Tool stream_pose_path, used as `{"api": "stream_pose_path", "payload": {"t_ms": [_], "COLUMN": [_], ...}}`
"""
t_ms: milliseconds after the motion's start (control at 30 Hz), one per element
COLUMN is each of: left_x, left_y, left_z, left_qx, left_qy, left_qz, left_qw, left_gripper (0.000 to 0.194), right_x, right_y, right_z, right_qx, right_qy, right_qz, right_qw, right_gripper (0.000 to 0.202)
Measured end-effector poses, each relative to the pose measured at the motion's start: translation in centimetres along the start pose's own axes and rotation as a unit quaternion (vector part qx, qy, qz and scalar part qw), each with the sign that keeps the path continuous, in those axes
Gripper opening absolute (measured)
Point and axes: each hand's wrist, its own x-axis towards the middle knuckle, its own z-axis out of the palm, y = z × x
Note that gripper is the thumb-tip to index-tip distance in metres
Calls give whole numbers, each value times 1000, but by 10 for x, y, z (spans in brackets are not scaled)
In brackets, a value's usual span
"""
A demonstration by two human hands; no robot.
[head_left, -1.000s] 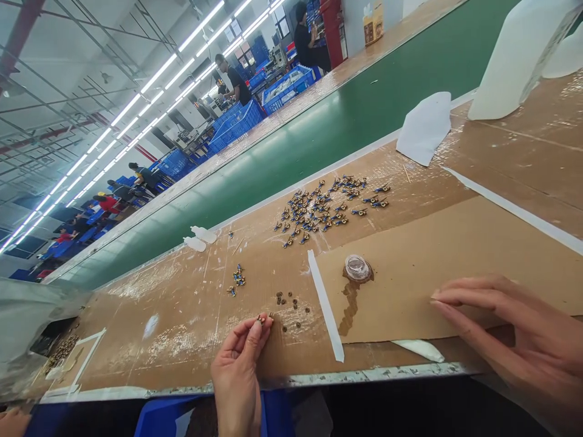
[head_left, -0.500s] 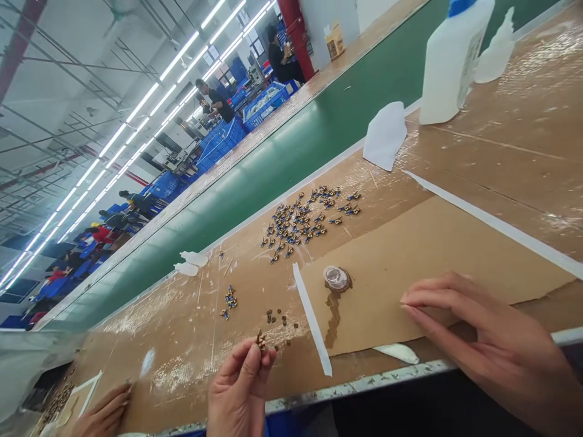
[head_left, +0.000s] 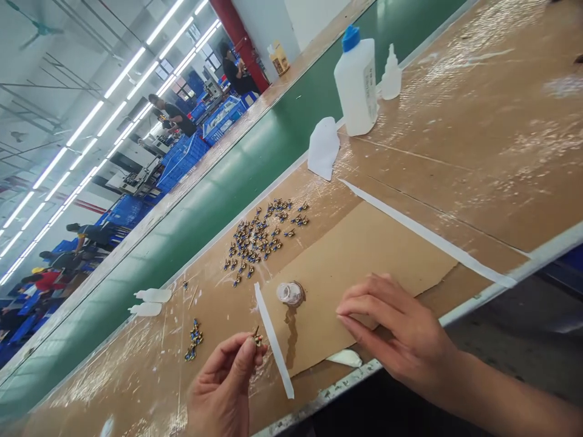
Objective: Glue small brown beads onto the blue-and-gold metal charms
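My left hand [head_left: 223, 388] is raised over the near edge of the bench and pinches a tiny brass and dark part [head_left: 257, 338] between thumb and fingertips. My right hand [head_left: 396, 331] rests flat, fingers together, on a loose sheet of brown cardboard [head_left: 364, 261]. A small clear cap [head_left: 289, 293] with a wet streak below it sits on that sheet, left of my right hand. Many small blue and brass parts [head_left: 262, 233] lie scattered farther back. A smaller cluster [head_left: 194, 341] lies left of my left hand.
A white bottle with a blue cap [head_left: 356, 82] and a small dropper bottle [head_left: 390, 77] stand at the back right. A white cloth [head_left: 323, 147] lies by the green conveyor belt [head_left: 218, 188]. Two small bottles [head_left: 150, 301] lie flat at left. People work among blue crates beyond.
The view has swung right and down, so the bench contents shift left. My left hand has lifted the small part off the bench. My right hand stays on the cardboard.
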Motion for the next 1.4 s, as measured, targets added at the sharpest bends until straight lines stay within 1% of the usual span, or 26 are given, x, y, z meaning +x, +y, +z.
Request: {"api": "stream_pose_path", "payload": {"t_ms": [67,167,300,367,467,633,733,900,1067,1233,1400], "left_x": [4,7,9,10,12,14,15,17,21,25,25], "left_y": [6,19,37,41,43,44,47,48,47,47,48], "left_z": [7,21,42,51,58,65,68,70,69,65,65], "left_qx": [68,172,240,271,314,379,399,420,430,449,463], "left_qy": [-17,-19,-15,-24,-40,-62,-61,-51,-47,-66,-62], "left_qz": [26,75,144,156,153,173,182,184,186,177,173], "left_qw": [997,982,960,949,936,907,896,887,882,873,867], "left_gripper": [34,34,29,29,31,33,33,36,35,35,32], "right_x": [0,0,0,0,1,4,4,5,5,5,6], "right_y": [0,-1,-1,-1,-1,-2,-1,-2,-3,-3,-3], "right_z": [0,-1,-2,-2,-3,-3,-5,-6,-7,-7,-9], "right_qx": [3,6,2,0,-9,-10,-9,-14,-18,-16,-12], "right_qy": [7,17,18,20,24,28,27,21,16,17,10], "right_qz": [5,13,17,17,20,14,19,25,30,29,37], "right_qw": [1000,1000,1000,1000,999,999,999,999,999,999,999], "right_gripper": [14,11,8,7,6,8,9,13,13,13,15]}}
